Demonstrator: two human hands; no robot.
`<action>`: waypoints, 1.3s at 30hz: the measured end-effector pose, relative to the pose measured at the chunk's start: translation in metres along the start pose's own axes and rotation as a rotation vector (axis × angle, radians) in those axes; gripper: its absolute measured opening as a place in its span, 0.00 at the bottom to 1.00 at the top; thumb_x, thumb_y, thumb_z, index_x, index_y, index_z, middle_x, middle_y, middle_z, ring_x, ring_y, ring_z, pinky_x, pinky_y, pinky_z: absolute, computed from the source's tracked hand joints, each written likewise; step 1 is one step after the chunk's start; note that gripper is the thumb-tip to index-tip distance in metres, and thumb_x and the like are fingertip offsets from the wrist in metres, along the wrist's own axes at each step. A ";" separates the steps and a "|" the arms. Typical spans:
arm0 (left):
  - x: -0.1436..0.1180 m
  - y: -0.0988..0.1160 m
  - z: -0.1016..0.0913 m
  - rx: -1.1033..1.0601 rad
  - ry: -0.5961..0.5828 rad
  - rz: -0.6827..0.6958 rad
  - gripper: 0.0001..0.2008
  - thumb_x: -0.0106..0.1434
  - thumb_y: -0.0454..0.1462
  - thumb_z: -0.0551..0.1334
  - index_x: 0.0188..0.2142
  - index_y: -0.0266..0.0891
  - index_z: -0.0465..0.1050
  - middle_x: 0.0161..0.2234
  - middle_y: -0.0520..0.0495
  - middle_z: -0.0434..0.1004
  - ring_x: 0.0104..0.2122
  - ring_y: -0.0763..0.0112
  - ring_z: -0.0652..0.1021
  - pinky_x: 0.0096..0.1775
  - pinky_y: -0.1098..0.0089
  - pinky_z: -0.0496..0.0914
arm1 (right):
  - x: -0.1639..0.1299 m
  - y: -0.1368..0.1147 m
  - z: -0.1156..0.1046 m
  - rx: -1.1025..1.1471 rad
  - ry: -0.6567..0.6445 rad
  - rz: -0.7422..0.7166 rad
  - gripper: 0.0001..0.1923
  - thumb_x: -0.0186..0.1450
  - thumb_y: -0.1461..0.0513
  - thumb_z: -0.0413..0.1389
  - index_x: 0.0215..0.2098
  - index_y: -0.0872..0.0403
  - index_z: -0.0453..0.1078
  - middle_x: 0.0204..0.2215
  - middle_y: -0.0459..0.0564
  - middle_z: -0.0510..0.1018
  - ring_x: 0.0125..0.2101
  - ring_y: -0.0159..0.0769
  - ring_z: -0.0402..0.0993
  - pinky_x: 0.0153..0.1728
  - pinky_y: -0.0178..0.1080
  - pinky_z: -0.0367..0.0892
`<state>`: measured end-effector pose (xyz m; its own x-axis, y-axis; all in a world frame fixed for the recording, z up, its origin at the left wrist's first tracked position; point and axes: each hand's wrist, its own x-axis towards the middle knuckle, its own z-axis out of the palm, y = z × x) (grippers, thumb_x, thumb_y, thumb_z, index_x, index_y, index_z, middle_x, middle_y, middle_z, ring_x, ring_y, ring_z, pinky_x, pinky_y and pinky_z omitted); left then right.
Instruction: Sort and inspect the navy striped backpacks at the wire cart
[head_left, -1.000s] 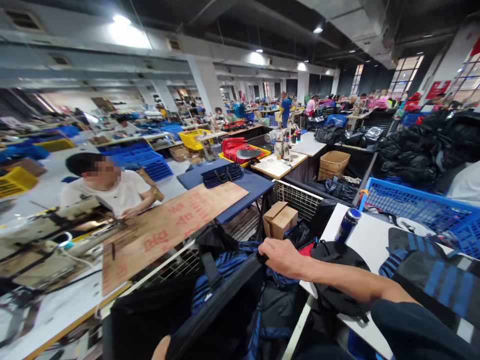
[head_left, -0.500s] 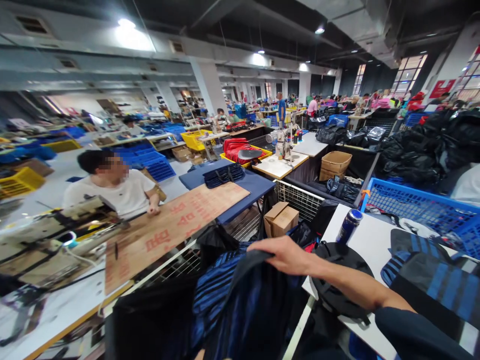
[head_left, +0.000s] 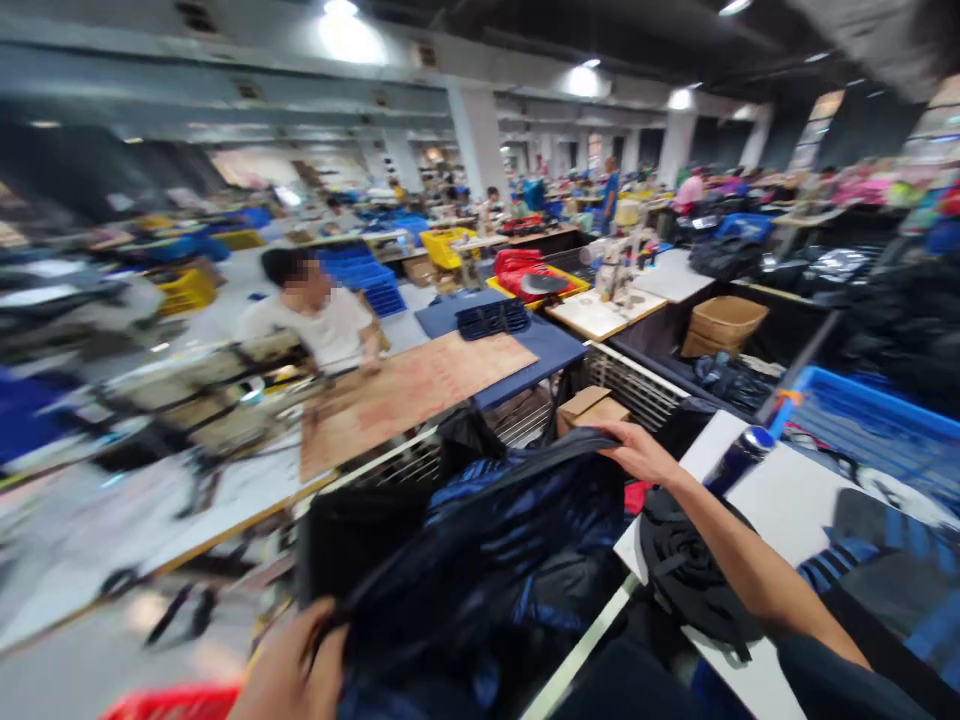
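A dark cloth piece (head_left: 480, 500), black and navy, stretches between my two hands, blurred by motion. My right hand (head_left: 637, 452) pinches its far upper edge. At the lower left, my left hand (head_left: 296, 660) is closed on its near end. Beneath the cloth, blue-and-black striped fabric (head_left: 465, 485) and more dark pieces lie in a wire-sided bin lined in black. Beside my right forearm, a coiled roll of black webbing (head_left: 690, 560) rests on the white table (head_left: 795, 470), and a dark blue can (head_left: 742, 458) stands behind it.
A person in a white shirt (head_left: 322, 325) sits at a sewing machine to the left, behind a brown board (head_left: 420, 385). A blue plastic crate (head_left: 885, 420) stands at the right. A cardboard box (head_left: 592, 408) sits beyond the bin. A red basket rim (head_left: 172, 703) shows at lower left.
The view has swung left. The cloth, hanging from my right hand before, is now drawn out between both hands. My left hand has come up into view at the lower left.
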<state>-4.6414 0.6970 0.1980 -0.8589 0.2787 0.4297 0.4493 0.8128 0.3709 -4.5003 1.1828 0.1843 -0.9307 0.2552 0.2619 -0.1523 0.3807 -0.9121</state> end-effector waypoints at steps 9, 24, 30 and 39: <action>-0.019 0.069 -0.003 0.298 0.231 0.609 0.16 0.77 0.31 0.57 0.55 0.44 0.81 0.29 0.51 0.76 0.31 0.68 0.78 0.32 0.68 0.66 | -0.028 0.009 0.061 -0.339 -0.175 -0.200 0.28 0.75 0.50 0.63 0.72 0.42 0.70 0.66 0.55 0.79 0.65 0.53 0.77 0.68 0.58 0.72; -0.063 0.070 -0.020 -0.825 -0.713 -0.327 0.19 0.63 0.52 0.73 0.35 0.42 0.72 0.32 0.55 0.74 0.34 0.68 0.74 0.38 0.69 0.68 | -0.004 -0.010 0.124 -0.293 0.056 -0.437 0.20 0.79 0.65 0.54 0.65 0.47 0.80 0.53 0.50 0.89 0.49 0.43 0.88 0.53 0.43 0.82; -0.084 0.056 -0.020 -0.812 -0.617 -0.397 0.14 0.64 0.46 0.73 0.42 0.43 0.75 0.38 0.52 0.79 0.39 0.65 0.77 0.45 0.66 0.71 | 0.012 -0.006 0.112 -0.310 0.086 -0.369 0.19 0.77 0.61 0.56 0.61 0.47 0.82 0.54 0.49 0.89 0.52 0.45 0.88 0.55 0.43 0.81; -0.035 -0.003 -0.003 0.117 0.316 -0.138 0.18 0.67 0.30 0.58 0.52 0.42 0.79 0.40 0.43 0.86 0.41 0.56 0.86 0.41 0.64 0.76 | -0.015 -0.032 0.131 -0.054 0.021 -0.242 0.18 0.74 0.56 0.63 0.61 0.45 0.80 0.52 0.50 0.88 0.49 0.42 0.87 0.54 0.42 0.81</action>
<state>-4.6116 0.6835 0.1841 -0.7829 0.0050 0.6222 0.2873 0.8899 0.3544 -4.5251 1.0509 0.1683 -0.8620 0.1690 0.4779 -0.3517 0.4796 -0.8039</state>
